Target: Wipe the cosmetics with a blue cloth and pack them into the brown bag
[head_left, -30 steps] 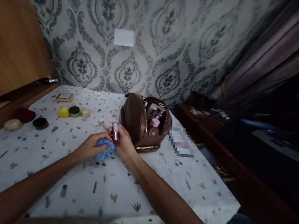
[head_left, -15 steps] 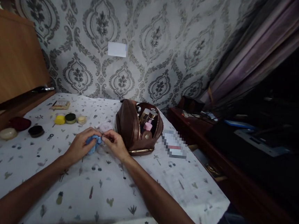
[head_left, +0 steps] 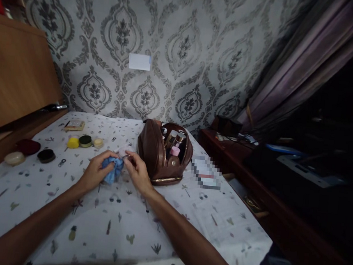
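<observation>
My left hand (head_left: pixel 94 174) is closed around a crumpled blue cloth (head_left: pixel 111 170) above the patterned tablecloth (head_left: pixel 119 222). My right hand (head_left: pixel 137 172) is closed on a small bottle, mostly hidden in the fingers, whose tip touches the cloth. Just right of my hands stands an open brown leather pouch (head_left: pixel 156 153) with several small bottles and a pink-capped one (head_left: pixel 175 151) inside. A pale round compact (head_left: pixel 123 149) lies behind my hands.
Round jars in yellow (head_left: pixel 73 142), dark green (head_left: pixel 85 140) and cream (head_left: pixel 98 142) sit at the left back, with a black lid (head_left: pixel 46 155), a dark red case (head_left: pixel 28 146) and a flat palette (head_left: pixel 74 125). A wooden headboard (head_left: pixel 15 73) stands left; a dark cabinet (head_left: pixel 253 176) right.
A second ago my right hand held the small pink bottle upright beside the cloth. Now the bottle is tipped into the cloth and mostly hidden. Both hands sit slightly farther from me.
</observation>
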Demonstrator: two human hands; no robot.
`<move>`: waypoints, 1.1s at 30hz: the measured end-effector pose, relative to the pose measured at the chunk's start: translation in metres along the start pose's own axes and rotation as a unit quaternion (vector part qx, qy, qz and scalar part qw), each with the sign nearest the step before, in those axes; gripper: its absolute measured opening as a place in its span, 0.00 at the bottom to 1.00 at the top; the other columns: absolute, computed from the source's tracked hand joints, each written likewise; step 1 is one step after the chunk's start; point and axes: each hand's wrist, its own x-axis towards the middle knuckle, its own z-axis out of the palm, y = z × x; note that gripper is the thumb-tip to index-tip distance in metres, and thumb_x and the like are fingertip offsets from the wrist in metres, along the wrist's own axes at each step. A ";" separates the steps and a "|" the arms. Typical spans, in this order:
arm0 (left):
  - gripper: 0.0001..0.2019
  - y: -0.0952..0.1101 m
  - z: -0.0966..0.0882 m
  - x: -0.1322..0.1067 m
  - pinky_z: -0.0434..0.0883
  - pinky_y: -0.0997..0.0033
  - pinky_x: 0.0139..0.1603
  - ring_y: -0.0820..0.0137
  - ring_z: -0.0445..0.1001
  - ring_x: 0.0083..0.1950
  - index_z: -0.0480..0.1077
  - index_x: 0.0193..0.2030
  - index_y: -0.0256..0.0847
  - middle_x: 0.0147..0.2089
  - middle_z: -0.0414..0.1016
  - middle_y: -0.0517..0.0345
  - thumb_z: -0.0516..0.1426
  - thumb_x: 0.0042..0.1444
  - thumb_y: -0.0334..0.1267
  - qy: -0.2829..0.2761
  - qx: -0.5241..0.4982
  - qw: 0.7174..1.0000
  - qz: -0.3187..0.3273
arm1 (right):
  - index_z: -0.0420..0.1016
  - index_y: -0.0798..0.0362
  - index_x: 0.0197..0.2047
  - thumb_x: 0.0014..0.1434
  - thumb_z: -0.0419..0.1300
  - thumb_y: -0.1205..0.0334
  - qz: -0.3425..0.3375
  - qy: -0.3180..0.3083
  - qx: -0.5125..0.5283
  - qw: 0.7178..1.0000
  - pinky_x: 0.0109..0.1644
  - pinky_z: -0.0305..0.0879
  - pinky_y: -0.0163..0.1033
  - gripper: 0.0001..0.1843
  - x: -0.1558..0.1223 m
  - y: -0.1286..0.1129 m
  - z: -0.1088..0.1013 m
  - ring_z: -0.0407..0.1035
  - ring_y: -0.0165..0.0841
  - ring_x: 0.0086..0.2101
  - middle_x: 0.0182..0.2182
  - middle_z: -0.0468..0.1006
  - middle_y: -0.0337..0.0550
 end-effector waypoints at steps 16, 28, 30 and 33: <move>0.10 0.031 0.028 0.000 0.73 0.71 0.39 0.69 0.76 0.35 0.71 0.39 0.40 0.36 0.76 0.58 0.59 0.48 0.36 -0.054 -0.316 0.933 -0.161 | 0.72 0.46 0.47 0.61 0.64 0.55 -0.053 0.029 0.058 0.997 0.48 0.68 0.39 0.12 -0.048 -0.070 -0.044 0.73 0.35 0.42 0.43 0.79 0.42; 0.27 0.095 0.053 0.059 0.59 0.75 0.24 0.66 0.71 0.36 0.64 0.67 0.50 0.48 0.71 0.46 0.46 0.62 0.29 -0.182 0.404 0.846 0.298 | 0.74 0.47 0.46 0.60 0.66 0.59 -0.182 0.234 -0.103 0.950 0.45 0.74 0.40 0.11 -0.036 -0.120 -0.142 0.74 0.32 0.39 0.38 0.77 0.40; 0.26 0.091 0.052 0.060 0.58 0.75 0.22 0.67 0.72 0.35 0.65 0.66 0.47 0.47 0.72 0.46 0.46 0.62 0.29 -0.173 0.421 0.834 0.313 | 0.75 0.48 0.45 0.59 0.66 0.58 -0.183 0.237 -0.115 0.947 0.45 0.74 0.39 0.11 -0.027 -0.116 -0.153 0.74 0.32 0.39 0.38 0.76 0.40; 0.24 0.080 0.050 0.054 0.57 0.75 0.21 0.67 0.72 0.35 0.65 0.64 0.43 0.44 0.72 0.48 0.45 0.63 0.29 -0.128 0.443 0.812 0.359 | 0.76 0.48 0.45 0.57 0.68 0.58 -0.171 0.223 -0.115 0.953 0.44 0.73 0.40 0.12 -0.012 -0.108 -0.165 0.74 0.33 0.39 0.38 0.76 0.40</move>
